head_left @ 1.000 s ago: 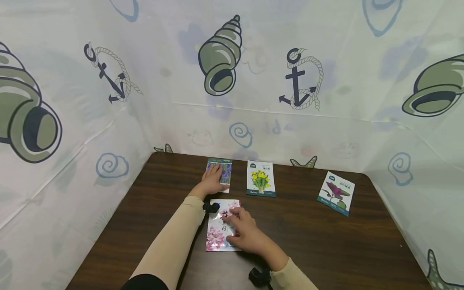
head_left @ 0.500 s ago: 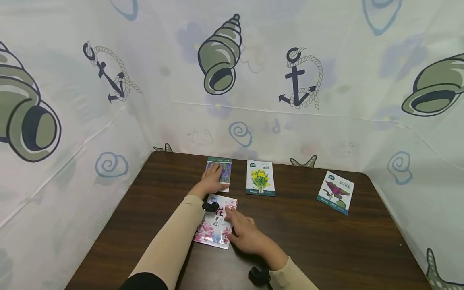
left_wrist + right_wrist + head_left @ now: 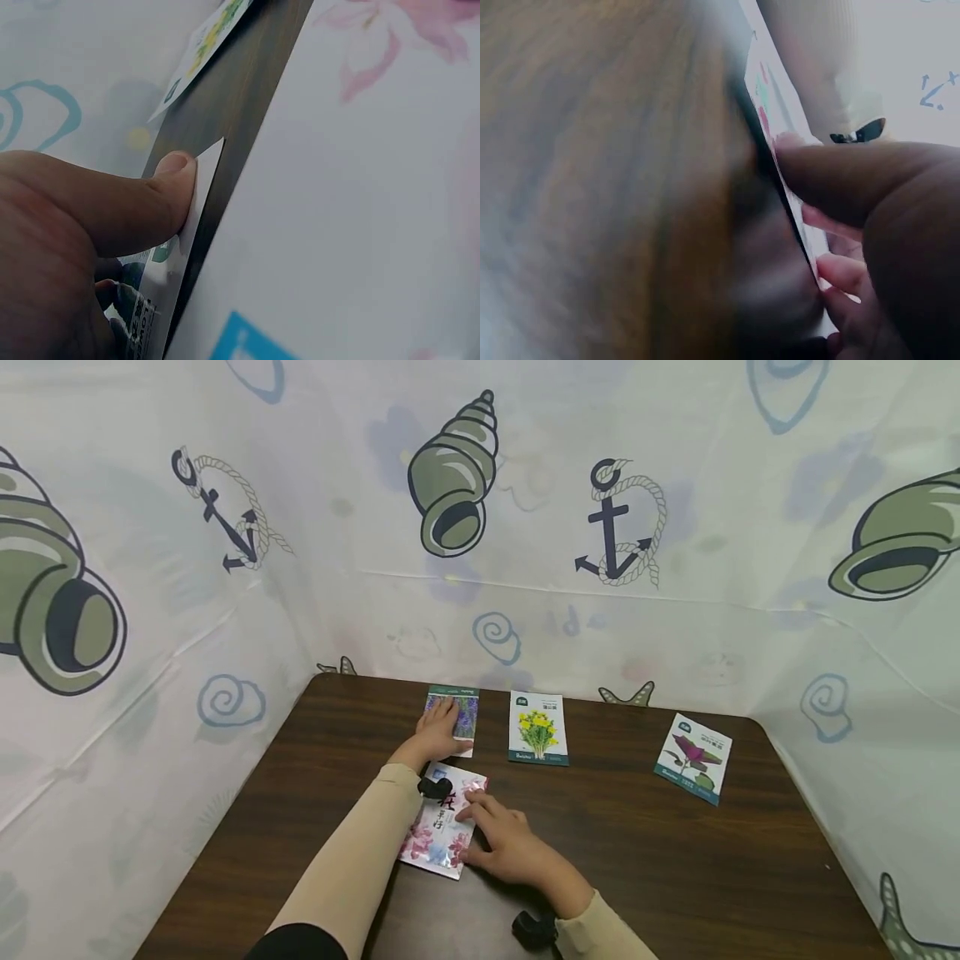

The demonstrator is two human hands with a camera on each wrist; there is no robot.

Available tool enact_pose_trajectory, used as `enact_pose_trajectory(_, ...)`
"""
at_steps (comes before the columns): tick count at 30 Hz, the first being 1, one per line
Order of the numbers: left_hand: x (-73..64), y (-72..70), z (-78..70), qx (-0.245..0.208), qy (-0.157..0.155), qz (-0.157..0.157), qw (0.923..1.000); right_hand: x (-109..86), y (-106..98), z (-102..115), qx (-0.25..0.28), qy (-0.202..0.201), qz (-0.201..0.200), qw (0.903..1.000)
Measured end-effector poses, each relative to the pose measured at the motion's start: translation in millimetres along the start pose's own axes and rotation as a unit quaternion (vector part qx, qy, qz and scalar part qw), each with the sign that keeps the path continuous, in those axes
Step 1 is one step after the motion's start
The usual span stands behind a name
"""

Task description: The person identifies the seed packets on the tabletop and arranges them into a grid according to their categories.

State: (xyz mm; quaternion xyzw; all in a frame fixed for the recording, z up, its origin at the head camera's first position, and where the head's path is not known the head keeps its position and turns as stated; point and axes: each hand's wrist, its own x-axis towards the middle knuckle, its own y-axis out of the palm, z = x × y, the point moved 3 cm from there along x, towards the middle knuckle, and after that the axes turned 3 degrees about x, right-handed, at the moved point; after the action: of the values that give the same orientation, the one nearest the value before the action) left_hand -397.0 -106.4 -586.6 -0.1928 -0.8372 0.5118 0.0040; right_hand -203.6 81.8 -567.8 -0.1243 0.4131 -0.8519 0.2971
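Note:
My left hand (image 3: pixel 437 733) lies over a purple-flower seed packet (image 3: pixel 467 714) at the back of the table, covering its left and middle. In the left wrist view its thumb (image 3: pixel 135 202) presses on that packet's face near the edge. A larger pink-flower seed packet (image 3: pixel 442 839) lies tilted in front, partly hidden by my left forearm and wristband. My right hand (image 3: pixel 510 847) touches this pink packet along its right side, fingers spread and loosely bent. From the right wrist, thumb and fingertips show against the face of the same packet (image 3: pixel 769 97).
A yellow-flower seed packet (image 3: pixel 538 728) lies to the right of the purple one. Farther right, a seed packet with a dark red plant (image 3: pixel 693 758) sits at an angle. The dark wooden table (image 3: pixel 637 877) meets a patterned white cloth (image 3: pixel 360 527) behind and at both sides.
The pink packet has shifted left and slightly away, turning askew, with its lower left now under my left forearm. My right fingers moved slightly left with it; my left hand stays put.

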Motion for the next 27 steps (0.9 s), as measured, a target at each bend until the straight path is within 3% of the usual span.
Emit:
enact_pose_trajectory(20, 0.8, 0.6, 1.2, -0.012, -0.003, -0.002, 0.9999, -0.4, 1.7, 0.0, 0.01, 0.016, -0.006, 0.9998)
enact_pose_trajectory(27, 0.7, -0.4, 2.0, -0.006, -0.005, 0.004, 1.0, 0.1, 3.1, 3.3, 0.0, 0.003, -0.018, 0.9998)
